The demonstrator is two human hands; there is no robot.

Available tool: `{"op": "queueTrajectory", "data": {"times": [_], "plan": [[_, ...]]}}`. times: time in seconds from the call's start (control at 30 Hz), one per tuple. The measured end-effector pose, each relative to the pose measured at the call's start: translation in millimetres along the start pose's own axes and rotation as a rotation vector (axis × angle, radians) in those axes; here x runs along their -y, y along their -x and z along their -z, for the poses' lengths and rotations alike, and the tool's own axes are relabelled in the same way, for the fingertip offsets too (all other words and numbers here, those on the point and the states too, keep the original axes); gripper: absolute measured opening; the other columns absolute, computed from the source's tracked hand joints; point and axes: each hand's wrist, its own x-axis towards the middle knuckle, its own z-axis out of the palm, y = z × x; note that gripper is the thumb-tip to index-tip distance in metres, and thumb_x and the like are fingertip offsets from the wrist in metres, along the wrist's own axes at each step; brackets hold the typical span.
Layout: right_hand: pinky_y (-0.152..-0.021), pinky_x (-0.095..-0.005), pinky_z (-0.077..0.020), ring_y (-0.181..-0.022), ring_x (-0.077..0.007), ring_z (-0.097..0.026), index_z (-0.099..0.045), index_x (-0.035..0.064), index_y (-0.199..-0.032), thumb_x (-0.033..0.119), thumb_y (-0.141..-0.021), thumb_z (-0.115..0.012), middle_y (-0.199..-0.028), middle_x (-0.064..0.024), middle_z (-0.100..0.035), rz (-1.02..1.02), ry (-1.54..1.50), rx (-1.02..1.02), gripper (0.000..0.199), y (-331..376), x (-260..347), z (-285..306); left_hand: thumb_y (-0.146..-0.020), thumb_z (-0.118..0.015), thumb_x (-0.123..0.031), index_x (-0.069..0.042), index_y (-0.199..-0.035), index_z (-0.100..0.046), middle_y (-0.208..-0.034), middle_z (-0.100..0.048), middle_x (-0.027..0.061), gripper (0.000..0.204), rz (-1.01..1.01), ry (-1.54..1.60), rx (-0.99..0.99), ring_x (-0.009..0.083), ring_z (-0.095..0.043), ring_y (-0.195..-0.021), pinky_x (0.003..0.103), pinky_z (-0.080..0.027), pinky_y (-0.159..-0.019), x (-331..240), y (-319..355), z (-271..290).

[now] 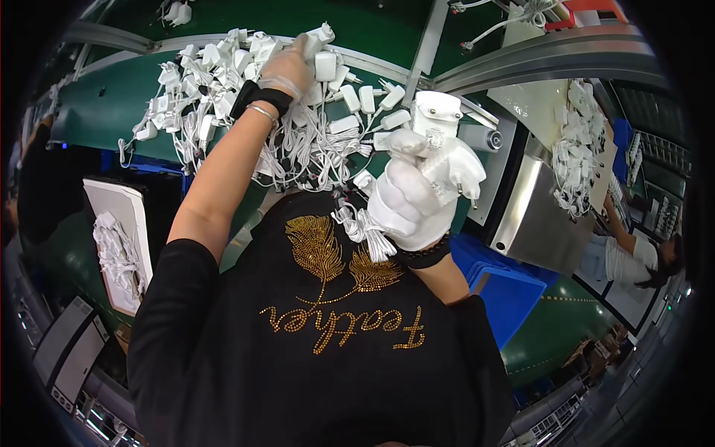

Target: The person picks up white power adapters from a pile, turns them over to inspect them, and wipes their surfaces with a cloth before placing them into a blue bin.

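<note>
My left hand (288, 73), in a thin pale glove and black wristband, reaches to the far side of a heap of white power adapters (216, 82). Its fingers close against one power adapter (319, 39) at the heap's far edge; the thumb is hidden. Nearer to me on the right, my right hand (408, 197), in a white glove, grips at least two power adapters. One adapter (438, 112) points its two-pin plug away, and another adapter (460, 170) turns its pins to the right. Beside this hand hangs a tied white cable bundle (366, 232).
The heap with its cables lies on a green belt (104, 97) with a metal rail behind. A silver cylinder (484, 138) and steel box (527, 216) stand right, blue bins (506, 294) below them. More adapters fill trays on both sides. Another person (629, 253) is far right.
</note>
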Motion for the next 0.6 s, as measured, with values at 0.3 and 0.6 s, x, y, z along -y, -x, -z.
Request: {"op": "queueTrajectory", "data": {"times": [0.3,0.6], "plan": [[-0.060,-0.0275,-0.0444,-0.069,-0.0149,-0.053,-0.043,0.0024,-0.122,0.020,-0.087,-0.057,-0.087,-0.0066,-0.056,0.475,1.015,-0.721,0.042,39.4,-5.7,-44.8,-0.091,-0.055,-0.024,-0.006,-0.136,-0.042,-0.101,-0.062,0.0105,0.050,0.071,1.711,-0.107,0.0173,-0.062,-0.083,0.031,-0.051,-0.075,9.7,83.1,81.5],[-0.047,-0.0168,-0.0339,-0.050,-0.0034,-0.040,-0.043,0.0046,-0.135,0.050,-0.092,-0.048,-0.106,-0.0077,-0.062,0.904,1.816,-1.369,0.062,153.4,180.4,-169.7,-0.092,-0.052,-0.018,-0.005,-0.139,-0.035,-0.110,-0.060,0.0121,0.052,-0.023,2.027,0.228,0.0189,-0.062,-0.089,0.028,-0.051,-0.075,10.7,153.5,96.8]]}}
